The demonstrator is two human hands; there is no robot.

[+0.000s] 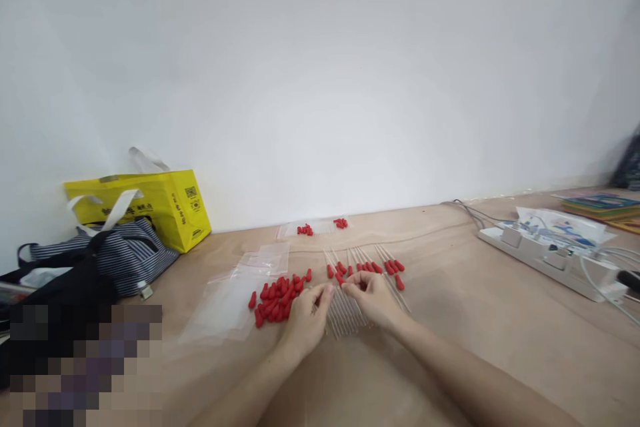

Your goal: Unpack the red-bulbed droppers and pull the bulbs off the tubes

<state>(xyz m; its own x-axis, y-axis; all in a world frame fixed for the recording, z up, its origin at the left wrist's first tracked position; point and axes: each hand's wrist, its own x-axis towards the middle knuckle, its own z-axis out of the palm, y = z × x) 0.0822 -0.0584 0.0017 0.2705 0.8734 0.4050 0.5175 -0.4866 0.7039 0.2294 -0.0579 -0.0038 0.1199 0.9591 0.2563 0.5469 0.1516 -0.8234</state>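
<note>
My left hand (pixel 307 315) is closed in a pinch just right of a pile of red rubber bulbs (pixel 274 305). What sits in its fingertips is too small to make out. Close beside it, the fingers of my right hand (pixel 373 295) pinch a red rubber bulb (pixel 341 279). Under and between both hands lies a row of thin clear glass tubes (pixel 345 319), partly covered by my fingers. Beyond my right hand are several slim droppers with red bulbs on their near ends (pixel 376 267), their tubes pointing toward the wall.
Clear plastic bags (pixel 227 300) lie left of the bulb pile. Another bag (pixel 326 228) with small red-ended pieces lies by the wall. A yellow bag (pixel 190 213) and striped bag (pixel 150 253) stand left. On the right are a white power strip (pixel 555 259), cables and flat colourful items (pixel 600 203).
</note>
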